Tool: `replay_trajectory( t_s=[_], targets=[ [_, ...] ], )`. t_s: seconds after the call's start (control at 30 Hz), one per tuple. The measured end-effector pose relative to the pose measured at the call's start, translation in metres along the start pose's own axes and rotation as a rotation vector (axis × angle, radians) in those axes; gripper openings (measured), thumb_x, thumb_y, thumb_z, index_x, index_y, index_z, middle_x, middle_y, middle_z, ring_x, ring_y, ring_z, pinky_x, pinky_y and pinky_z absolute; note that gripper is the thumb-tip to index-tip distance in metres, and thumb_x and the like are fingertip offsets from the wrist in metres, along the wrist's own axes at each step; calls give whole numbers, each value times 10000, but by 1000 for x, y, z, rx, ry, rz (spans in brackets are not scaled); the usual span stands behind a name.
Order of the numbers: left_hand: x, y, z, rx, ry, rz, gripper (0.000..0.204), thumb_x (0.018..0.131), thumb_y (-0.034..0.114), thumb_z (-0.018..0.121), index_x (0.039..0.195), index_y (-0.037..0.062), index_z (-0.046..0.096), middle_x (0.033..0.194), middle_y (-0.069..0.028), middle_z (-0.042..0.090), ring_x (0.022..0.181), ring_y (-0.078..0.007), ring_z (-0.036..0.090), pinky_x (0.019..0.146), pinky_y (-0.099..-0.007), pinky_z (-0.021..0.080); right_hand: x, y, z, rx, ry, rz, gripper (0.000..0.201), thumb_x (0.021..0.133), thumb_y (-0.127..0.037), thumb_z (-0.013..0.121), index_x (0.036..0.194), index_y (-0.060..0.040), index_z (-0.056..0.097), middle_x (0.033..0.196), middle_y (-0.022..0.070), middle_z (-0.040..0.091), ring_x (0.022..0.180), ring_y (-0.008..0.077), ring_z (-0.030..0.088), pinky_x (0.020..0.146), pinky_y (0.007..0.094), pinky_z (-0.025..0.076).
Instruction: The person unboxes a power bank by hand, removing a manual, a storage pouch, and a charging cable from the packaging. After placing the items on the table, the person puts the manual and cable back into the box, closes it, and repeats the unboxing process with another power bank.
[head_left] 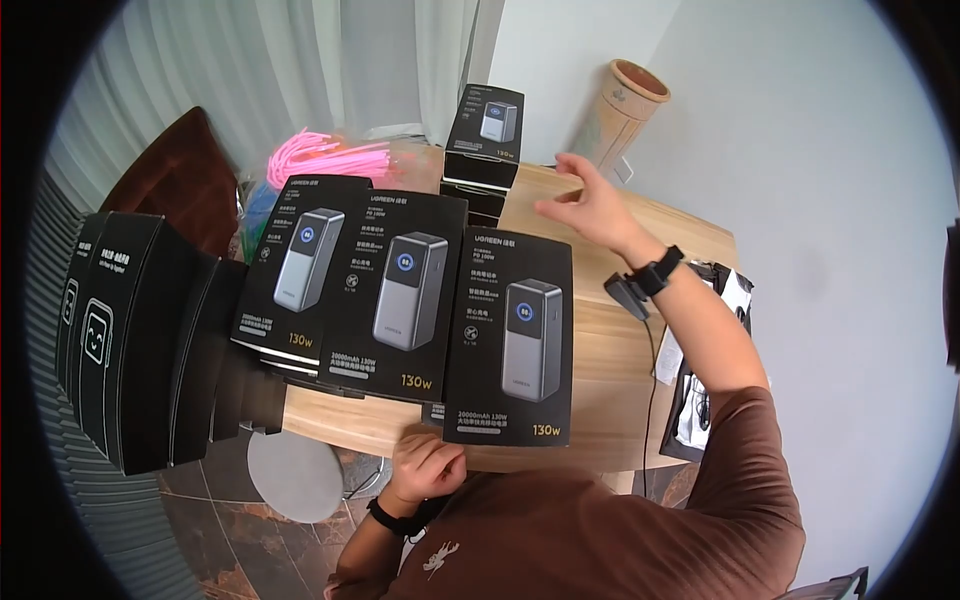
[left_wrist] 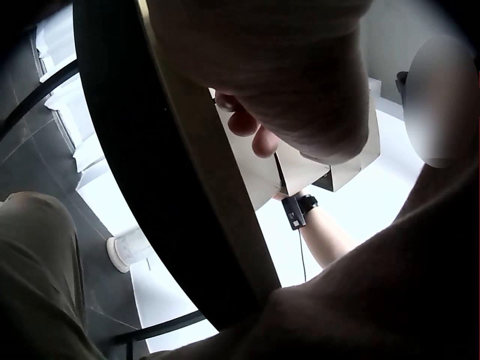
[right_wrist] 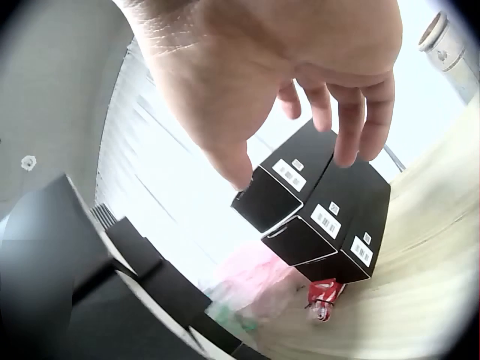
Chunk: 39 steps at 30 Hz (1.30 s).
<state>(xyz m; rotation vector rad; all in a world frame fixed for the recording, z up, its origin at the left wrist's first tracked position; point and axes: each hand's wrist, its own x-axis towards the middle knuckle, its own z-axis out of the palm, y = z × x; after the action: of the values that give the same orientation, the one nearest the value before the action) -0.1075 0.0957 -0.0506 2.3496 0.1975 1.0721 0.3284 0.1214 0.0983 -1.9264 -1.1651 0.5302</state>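
Note:
My right hand (head_left: 592, 208) reaches over the back of the table, thumb and fingers spread apart with nothing between them. Just left of it stands a stack of black power bank boxes (head_left: 484, 125); in the right wrist view the fingers overlap the upper boxes (right_wrist: 289, 176). My left hand (head_left: 430, 465) is at the table's front edge, fingers loosely curled and holding nothing visible. Close above it is the nearest black power bank box (head_left: 490, 400), its printed face up. Two more boxes, a middle one (head_left: 395, 290) and a left one (head_left: 290, 270), lie alongside.
Black cartons with a smiley print (head_left: 110, 340) stand at the left. Pink strips (head_left: 325, 158) lie behind the boxes. A tall clay vase (head_left: 625, 110) stands beyond the wooden table (head_left: 610, 380). White-and-black packets (head_left: 693, 415) lie at the right edge; a stool (head_left: 295, 475) is below.

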Motion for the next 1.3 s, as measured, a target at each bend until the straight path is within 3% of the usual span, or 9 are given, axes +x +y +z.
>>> replay_trajectory(
  t_s=[0.1, 0.33, 0.43, 0.5, 0.6, 0.73, 0.83, 1.03, 1.3],
  targets=[
    [-5, -4, 2, 7, 0, -2, 226, 699, 44, 805, 889, 101, 697, 696, -24, 634, 575, -237, 630, 563, -345, 510, 28, 7, 28, -154, 118, -200, 1122, 853, -407, 921, 1679, -20, 268, 1591, 228, 476, 1303, 324, 625, 1003, 410, 560],
    [2, -4, -3, -8, -49, 5, 217, 717, 112, 818, 917, 84, 739, 789, -56, 692, 637, -244, 670, 598, -362, 539, 120, -27, 24, 292, 98, 70, 1330, 757, -541, 933, 1640, 140, 208, 1570, 360, 472, 1491, 379, 486, 1214, 420, 426],
    [10, 0, -8, 9, -75, -1, 288, 702, 136, 838, 976, 80, 770, 830, -51, 722, 654, -229, 688, 600, -354, 541, 162, -6, 15, 100, 138, -79, 1348, 748, -531, 939, 1646, 142, 191, 1556, 352, 494, 1464, 389, 520, 1224, 430, 414],
    [11, 1, -8, 29, -93, -6, 309, 692, 148, 847, 985, 82, 776, 840, -47, 733, 667, -220, 699, 599, -350, 541, 178, 1, 6, 79, 31, 23, 1244, 754, -514, 945, 1621, 97, 295, 1436, 245, 595, 1289, 302, 607, 1036, 420, 511],
    [5, -3, -2, 37, -91, -30, 350, 684, 190, 871, 1007, 86, 785, 882, -46, 755, 719, -218, 724, 657, -356, 559, 171, -4, -7, 180, -121, 201, 957, 796, -508, 933, 1503, -52, 478, 1209, 66, 645, 1056, 150, 588, 849, 317, 476],
    [2, -4, -5, 45, -196, -47, 384, 698, 260, 904, 1025, 91, 795, 988, -60, 785, 861, -244, 756, 823, -389, 584, 159, 17, -11, 305, -104, 376, 640, 848, -495, 906, 1267, -132, 588, 1167, 11, 658, 984, 103, 613, 762, 270, 524],
    [-13, -7, 1, 39, -258, -109, 386, 705, 310, 914, 1016, 110, 805, 1062, -67, 794, 954, -263, 759, 918, -408, 571, 132, 13, -9, 467, -92, 470, 577, 885, -433, 881, 1257, -101, 590, 1133, 23, 684, 938, 106, 645, 813, 278, 544],
    [-23, -15, 9, 50, -192, -42, 328, 694, 265, 894, 980, 127, 811, 1019, -73, 788, 880, -285, 761, 811, -410, 593, 119, 30, -14, 847, -125, 368, 407, 994, -283, 779, 1276, -83, 565, 1123, 60, 740, 882, 153, 771, 823, 314, 656],
    [-15, -1, -1, 96, -163, -42, 219, 700, 176, 822, 903, 114, 770, 921, -93, 759, 794, -307, 732, 755, -422, 589, 3, 73, -112, 766, 143, 301, 350, 985, -244, 781, 1202, -82, 560, 1113, 67, 747, 844, 171, 782, 765, 290, 670]
  ],
)
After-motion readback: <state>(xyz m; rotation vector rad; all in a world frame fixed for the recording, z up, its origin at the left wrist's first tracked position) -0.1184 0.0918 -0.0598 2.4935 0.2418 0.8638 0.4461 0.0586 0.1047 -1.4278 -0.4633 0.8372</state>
